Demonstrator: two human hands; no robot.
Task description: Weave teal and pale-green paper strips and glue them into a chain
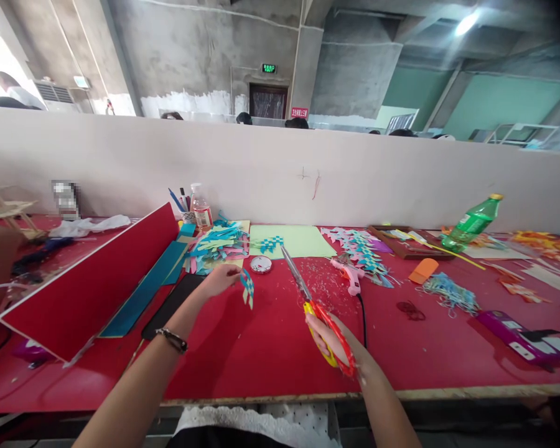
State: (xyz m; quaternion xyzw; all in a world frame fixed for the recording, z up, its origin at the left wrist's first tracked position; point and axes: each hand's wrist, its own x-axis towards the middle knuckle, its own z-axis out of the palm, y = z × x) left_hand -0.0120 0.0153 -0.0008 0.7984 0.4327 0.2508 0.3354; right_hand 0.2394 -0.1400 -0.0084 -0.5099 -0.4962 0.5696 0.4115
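My left hand (pixel 223 280) pinches a small woven paper strip (pixel 247 289) in blue and pale green, its loose ends hanging down. In my right hand (pixel 329 336) is a pair of scissors (pixel 315 306) with red and yellow handles. Its blades look closed and point away from me, toward the pale green sheet (pixel 303 241). On that sheet lies a blue and green woven piece (pixel 268 242). A round white lid or dish (pixel 261 264) sits between my hands. Small clippings (pixel 321 277) are scattered right of the blades. The strip and the scissors are apart.
A pink glue gun (pixel 350 274) with a black cord lies right of the scissors. Paper strips (pixel 219 246) are heaped back left, beside a red upright divider (pixel 98 280). A green bottle (pixel 473 222) leans at the back right. A purple power strip (pixel 518 336) lies right.
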